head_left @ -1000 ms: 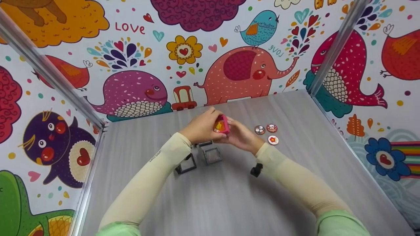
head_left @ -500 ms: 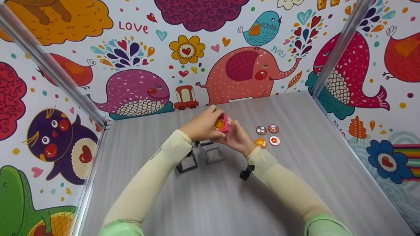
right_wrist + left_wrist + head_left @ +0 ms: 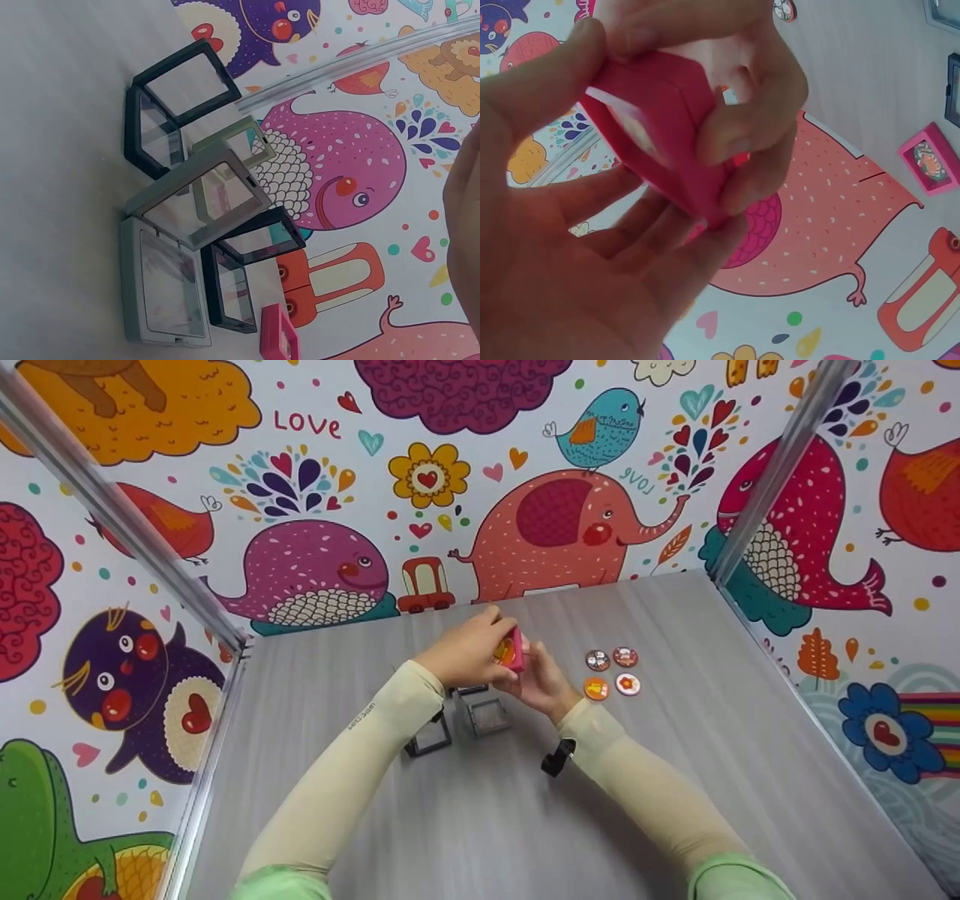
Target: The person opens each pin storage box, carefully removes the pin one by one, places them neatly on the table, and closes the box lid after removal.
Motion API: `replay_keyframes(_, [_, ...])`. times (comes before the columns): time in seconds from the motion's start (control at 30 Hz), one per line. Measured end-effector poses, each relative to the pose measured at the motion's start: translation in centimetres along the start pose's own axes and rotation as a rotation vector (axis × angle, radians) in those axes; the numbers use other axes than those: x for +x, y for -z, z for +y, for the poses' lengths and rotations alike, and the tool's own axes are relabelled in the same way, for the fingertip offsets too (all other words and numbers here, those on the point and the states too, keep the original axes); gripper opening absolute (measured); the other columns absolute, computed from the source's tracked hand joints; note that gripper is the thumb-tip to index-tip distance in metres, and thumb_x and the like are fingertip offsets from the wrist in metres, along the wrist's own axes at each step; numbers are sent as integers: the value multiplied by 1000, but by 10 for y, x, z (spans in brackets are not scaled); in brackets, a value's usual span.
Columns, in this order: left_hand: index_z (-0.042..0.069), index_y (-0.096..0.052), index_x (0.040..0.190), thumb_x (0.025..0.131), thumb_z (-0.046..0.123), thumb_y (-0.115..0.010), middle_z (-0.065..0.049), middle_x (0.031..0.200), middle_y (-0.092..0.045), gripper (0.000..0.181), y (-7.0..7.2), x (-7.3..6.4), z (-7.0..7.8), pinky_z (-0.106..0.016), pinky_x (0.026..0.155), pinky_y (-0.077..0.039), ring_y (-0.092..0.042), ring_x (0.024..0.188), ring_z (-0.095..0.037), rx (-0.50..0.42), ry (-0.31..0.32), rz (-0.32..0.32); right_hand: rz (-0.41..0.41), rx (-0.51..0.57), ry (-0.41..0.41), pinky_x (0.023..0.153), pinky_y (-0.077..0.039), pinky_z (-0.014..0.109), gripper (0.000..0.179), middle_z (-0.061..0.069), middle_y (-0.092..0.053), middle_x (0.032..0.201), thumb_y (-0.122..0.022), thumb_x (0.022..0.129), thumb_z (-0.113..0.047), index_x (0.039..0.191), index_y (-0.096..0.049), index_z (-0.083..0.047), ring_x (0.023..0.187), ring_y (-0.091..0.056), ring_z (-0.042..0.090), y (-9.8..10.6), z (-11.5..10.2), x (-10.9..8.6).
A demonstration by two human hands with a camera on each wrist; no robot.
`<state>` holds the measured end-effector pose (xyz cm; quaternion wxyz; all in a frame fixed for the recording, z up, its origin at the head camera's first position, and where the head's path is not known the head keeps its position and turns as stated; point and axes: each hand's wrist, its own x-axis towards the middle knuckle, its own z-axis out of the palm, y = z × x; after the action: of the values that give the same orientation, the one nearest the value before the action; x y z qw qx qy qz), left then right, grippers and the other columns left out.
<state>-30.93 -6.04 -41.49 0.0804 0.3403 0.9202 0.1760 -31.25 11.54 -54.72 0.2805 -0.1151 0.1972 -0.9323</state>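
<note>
Left hand (image 3: 466, 652) and right hand (image 3: 543, 684) both grip the pink display frame (image 3: 671, 112) — likely light, rigid plastic, best held edgewise.

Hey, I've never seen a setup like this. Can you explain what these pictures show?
There's no machine here, just a person's two bare hands. The widest picture comes from a camera worn on the head, looking forward and down. The other two come from cameras on each wrist, so the scene looks turned. The left hand and right hand both grip a small pink case, with something orange inside. On the table lie four round badges. The right wrist view best shows the open cases: a grey case, two black cases and a pale green case, plus a second pink one.
</note>
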Motion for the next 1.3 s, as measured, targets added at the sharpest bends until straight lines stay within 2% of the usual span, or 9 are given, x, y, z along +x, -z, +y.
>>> replay_keyframes(0.27, [9, -53, 157, 92, 39, -89, -10, 137, -53, 80, -4, 2, -9, -41, 106, -56, -58, 122, -22, -12, 67, 47, 1, 23, 10, 101, -58, 41, 67, 16, -53, 146, -54, 104, -13, 166, -28, -16, 115, -61, 31, -4, 2, 1])
replay_keyframes(0.47, [9, -51, 157, 92, 37, -90, -9, 137, -52, 81, -8, 3, -12, -41, 108, -54, -57, 124, -22, -83, 69, 74, -17, 8, 26, 97, -58, 41, 65, 16, -54, 144, -55, 106, -14, 165, -29, -17, 112, -61, 31, -4, 1, 2])
replay_keyframes(0.6, [9, -50, 157, 93, 36, -88, -8, 136, -49, 79, -11, 4, -14, -38, 108, -54, -54, 125, -21, -141, 39, 92, -35, -40, 39, 92, -58, 38, 60, 15, -55, 140, -50, 107, -16, 164, -28, -15, 108, -62, 29, -2, -2, 1])
replay_keyframes(0.77, [11, -54, 151, 93, 32, -89, -6, 132, -52, 71, -10, 3, -20, -32, 103, -56, -56, 121, -18, -308, -17, 198, -8, -8, 48, 92, -61, 38, 64, 20, -57, 137, -56, 103, -15, 161, -27, -11, 106, -67, 30, -1, -11, -6])
replay_keyframes(0.87, [13, -54, 149, 93, 30, -89, -4, 134, -54, 69, -8, 1, -23, -32, 103, -56, -58, 122, -18, -422, -33, 246, 24, -37, 39, 97, -61, 43, 63, 22, -57, 143, -54, 103, -14, 161, -29, -11, 115, -69, 35, -1, -20, -10])
replay_keyframes(0.93, [14, -55, 149, 92, 31, -90, -3, 135, -56, 68, -7, 0, -27, -33, 104, -55, -58, 124, -19, -473, -28, 263, 34, -143, 38, 100, -60, 47, 59, 22, -54, 150, -48, 106, -14, 163, -31, -10, 121, -68, 38, -3, -27, -10])
replay_keyframes(1.07, [17, -55, 151, 91, 29, -92, -2, 138, -59, 72, -6, -5, -39, -38, 106, -55, -60, 126, -22, -585, 21, 299, 70, -505, 81, 102, -58, 53, 54, 21, -49, 156, -39, 107, -5, 162, -40, -7, 128, -64, 42, -6, -42, -8])
replay_keyframes(1.17, [19, -55, 152, 90, 24, -93, -3, 141, -60, 73, -7, -8, -48, -40, 106, -56, -62, 128, -26, -675, 65, 318, 110, -796, 109, 103, -57, 53, 53, 18, -52, 156, -43, 104, 3, 156, -51, -6, 132, -62, 40, -9, -52, -5])
replay_keyframes(1.3, [21, -53, 151, 90, 20, -93, -4, 146, -56, 73, -9, -10, -53, -38, 103, -58, -62, 133, -30, -747, 103, 307, 111, -1170, 106, 107, -56, 46, 49, 6, -57, 157, -54, 102, 0, 148, -66, -11, 136, -58, 33, -14, -67, -2])
